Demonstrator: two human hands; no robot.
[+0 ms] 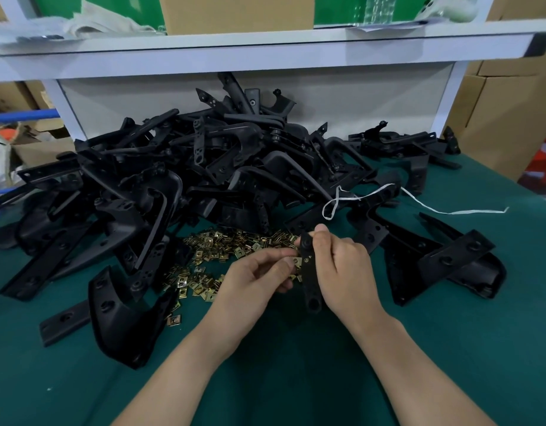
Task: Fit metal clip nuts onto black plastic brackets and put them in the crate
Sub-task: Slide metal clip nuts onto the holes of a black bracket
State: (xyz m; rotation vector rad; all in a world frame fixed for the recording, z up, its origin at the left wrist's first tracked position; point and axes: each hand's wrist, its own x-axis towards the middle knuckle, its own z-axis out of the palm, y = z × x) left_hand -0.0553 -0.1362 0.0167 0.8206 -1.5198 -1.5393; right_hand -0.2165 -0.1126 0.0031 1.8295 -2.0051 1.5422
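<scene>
1. Bracket strip (308, 272), black and narrow, stands nearly upright just right of the frame's centre, clasped along its right edge by the right hand (342, 269), whose thumb curls over the strip's top end.
2. At 9 o'clock of the strip, the left hand (256, 272) pinches a brass-coloured clip nut (297, 261) against the strip's left edge; how far the nut is seated cannot be told.
3. Loose clip nuts (216, 259) lie scattered on the green mat (296, 348) from 9 to 11 o'clock of the hands.
4. A large heap of black brackets (204, 167) fills the mat from 9 through 12 to 3 o'clock.
5. A white string (431, 207) trails over the brackets at 1 o'clock.
6. A white shelf (265, 50) spans the view at 12 o'clock, carrying a cardboard box (234, 13).
</scene>
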